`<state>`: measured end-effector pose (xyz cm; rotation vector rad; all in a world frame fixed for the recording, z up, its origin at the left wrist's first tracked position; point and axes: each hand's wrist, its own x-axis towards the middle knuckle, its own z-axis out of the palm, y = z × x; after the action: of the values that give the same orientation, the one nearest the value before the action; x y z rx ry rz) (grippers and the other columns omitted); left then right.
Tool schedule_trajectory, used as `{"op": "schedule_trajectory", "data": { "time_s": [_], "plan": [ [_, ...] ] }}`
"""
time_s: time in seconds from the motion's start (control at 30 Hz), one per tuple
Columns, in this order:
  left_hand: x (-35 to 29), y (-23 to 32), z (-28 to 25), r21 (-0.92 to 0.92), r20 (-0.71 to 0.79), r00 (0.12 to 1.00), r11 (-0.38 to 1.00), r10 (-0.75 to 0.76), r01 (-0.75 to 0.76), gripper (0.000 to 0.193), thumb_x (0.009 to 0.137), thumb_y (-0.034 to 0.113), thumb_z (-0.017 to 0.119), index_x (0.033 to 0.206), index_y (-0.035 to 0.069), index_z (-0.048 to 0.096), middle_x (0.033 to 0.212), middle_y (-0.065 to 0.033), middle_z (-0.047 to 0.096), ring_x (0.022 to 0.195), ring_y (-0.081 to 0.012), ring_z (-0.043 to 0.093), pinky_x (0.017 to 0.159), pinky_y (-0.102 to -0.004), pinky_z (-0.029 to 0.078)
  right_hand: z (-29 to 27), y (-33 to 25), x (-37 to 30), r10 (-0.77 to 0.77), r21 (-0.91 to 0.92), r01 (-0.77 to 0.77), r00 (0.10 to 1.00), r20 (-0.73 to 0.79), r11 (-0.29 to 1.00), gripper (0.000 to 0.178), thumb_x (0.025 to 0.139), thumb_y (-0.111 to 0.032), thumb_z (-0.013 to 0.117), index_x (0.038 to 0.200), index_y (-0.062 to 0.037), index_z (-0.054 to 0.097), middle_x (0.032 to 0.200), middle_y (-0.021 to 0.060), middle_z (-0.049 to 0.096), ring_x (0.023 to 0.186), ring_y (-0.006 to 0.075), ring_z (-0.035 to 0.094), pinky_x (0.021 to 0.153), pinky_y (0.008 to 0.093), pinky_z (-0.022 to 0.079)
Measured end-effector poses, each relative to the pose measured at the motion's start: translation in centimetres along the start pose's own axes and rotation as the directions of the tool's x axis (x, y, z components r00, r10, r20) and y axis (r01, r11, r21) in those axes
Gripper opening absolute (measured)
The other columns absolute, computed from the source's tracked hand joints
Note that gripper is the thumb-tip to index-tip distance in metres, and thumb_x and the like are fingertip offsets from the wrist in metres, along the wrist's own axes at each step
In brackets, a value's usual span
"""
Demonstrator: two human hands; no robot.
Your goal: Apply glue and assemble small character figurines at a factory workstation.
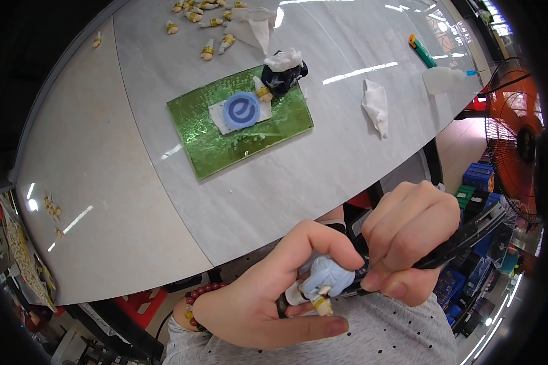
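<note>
My left hand [259, 292] is closed around a small figurine [329, 277] with pale blue hair and a white and gold part pointing down. It is held over my lap, just off the table's near edge. In my right hand [411, 240] is a black-handled utility knife [463, 240], gripped low between thumb and fingers. Its thin front end reaches toward the figurine's right side; whether it touches cannot be made out. A dark red bead bracelet circles my left wrist.
On the grey table [225, 213] lies a green glass plate [207, 158] carrying a blue round disc [242, 110]. Beside it sit a dark blue piece with white top [284, 72] and several gold-banded small parts [207, 50]. White cloth [375, 108], a green cutter [421, 51], and an orange fan [517, 143] are rightward.
</note>
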<state>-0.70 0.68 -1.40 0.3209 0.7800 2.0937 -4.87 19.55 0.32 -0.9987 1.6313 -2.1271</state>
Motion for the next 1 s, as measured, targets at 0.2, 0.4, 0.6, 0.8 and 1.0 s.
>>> {"op": "schedule_trajectory", "data": {
  "time_s": [0.2,0.4,0.6,0.8,1.0],
  "plan": [
    [-0.1,0.0,-0.2,-0.002,0.01,0.999,0.999,-0.035,0.035,0.048,0.076,0.005,0.063,0.113,0.005,0.032,0.102,-0.0025,0.037,0.091,-0.0061,0.037,0.079,-0.0198,0.033,0.3,-0.1,-0.1,0.033,0.002,-0.033,0.999,-0.044,0.999,0.014,0.064,0.0,0.061,0.053,0.0041,0.054,0.046,0.0096,0.051,0.033,0.016,0.044,0.03,0.0244,0.028],
    [0.1,0.1,0.0,0.12,-0.022,0.992,0.985,0.124,-0.121,0.053,0.075,0.003,0.065,0.115,0.006,0.029,0.098,-0.0019,0.036,0.081,-0.0048,0.036,0.068,-0.0177,0.032,1.1,0.0,-1.4,0.018,0.112,0.013,0.96,-0.279,0.994,0.013,0.065,-0.002,0.058,0.055,0.0042,0.054,0.047,0.0095,0.052,0.033,0.0158,0.043,0.031,0.0256,0.029],
    [-0.6,0.1,0.2,0.052,-0.034,0.998,0.997,0.056,-0.054,0.055,0.074,0.002,0.065,0.115,0.006,0.029,0.1,-0.0027,0.035,0.08,-0.0054,0.036,0.068,-0.0183,0.031,2.7,0.7,-3.2,-0.135,0.142,0.234,0.856,-0.499,0.962,0.014,0.069,-0.004,0.054,0.067,0.009,0.057,0.052,0.0148,0.055,0.034,0.0161,0.042,0.031,0.0252,0.033],
    [0.0,0.1,0.2,0.237,-0.016,0.978,0.951,0.206,-0.197,0.055,0.074,0.001,0.064,0.117,0.005,0.029,0.102,-0.0038,0.035,0.08,-0.0059,0.036,0.068,-0.0195,0.031,3.6,1.5,-3.3,-0.187,0.039,0.237,0.847,-0.498,0.971,0.012,0.067,-0.002,0.054,0.065,0.0095,0.057,0.051,0.0139,0.054,0.034,0.0154,0.042,0.032,0.0238,0.035],
    [-0.2,-0.6,0.1,0.078,-0.021,0.985,0.982,0.173,-0.17,0.058,0.073,0.001,0.065,0.118,0.004,0.027,0.103,-0.0047,0.035,0.081,-0.0061,0.037,0.07,-0.0201,0.033,3.3,1.6,-3.7,-0.258,-0.004,0.294,0.831,-0.493,0.956,0.019,0.077,-0.011,0.055,0.07,0.0069,0.057,0.056,0.0123,0.055,0.037,0.0142,0.044,0.032,0.0233,0.034]
  ]
}}
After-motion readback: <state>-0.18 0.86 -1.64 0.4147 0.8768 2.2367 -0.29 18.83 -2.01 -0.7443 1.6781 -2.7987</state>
